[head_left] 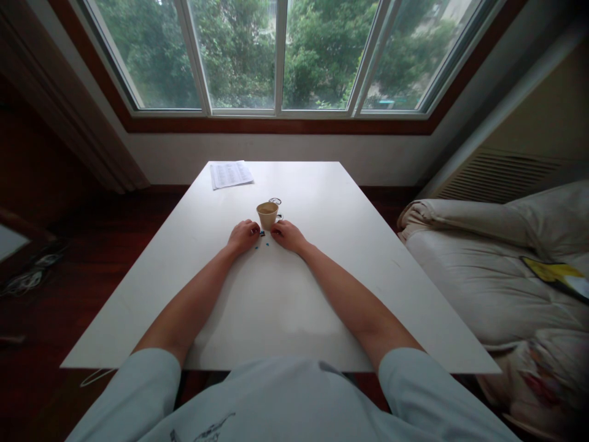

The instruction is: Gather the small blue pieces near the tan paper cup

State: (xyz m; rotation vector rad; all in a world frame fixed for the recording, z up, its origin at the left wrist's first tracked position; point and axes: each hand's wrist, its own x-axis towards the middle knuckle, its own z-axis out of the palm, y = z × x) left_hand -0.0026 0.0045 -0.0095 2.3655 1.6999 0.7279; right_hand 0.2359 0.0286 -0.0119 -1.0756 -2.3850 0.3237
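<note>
Both my hands rest on the white table [285, 294], close together in front of a tan paper cup [267, 217]. My left hand [243, 236] has its fingers curled in, with a small dark and blue piece [262, 233] at its fingertips. Just right of that piece, my right hand [288, 234] is also closed, its fingertips near the cup's base. What either hand pinches is too small to make out. Two tiny blue bits [267, 244] lie on the tabletop nearer to me.
Behind the cup lies a thin dark loop [275, 201], with a small dark item [279, 216] beside the cup. Printed sheets [231, 174] sit at the far left corner. A padded beige sofa [497, 264] stands on the right, below a window [276, 61] side wall.
</note>
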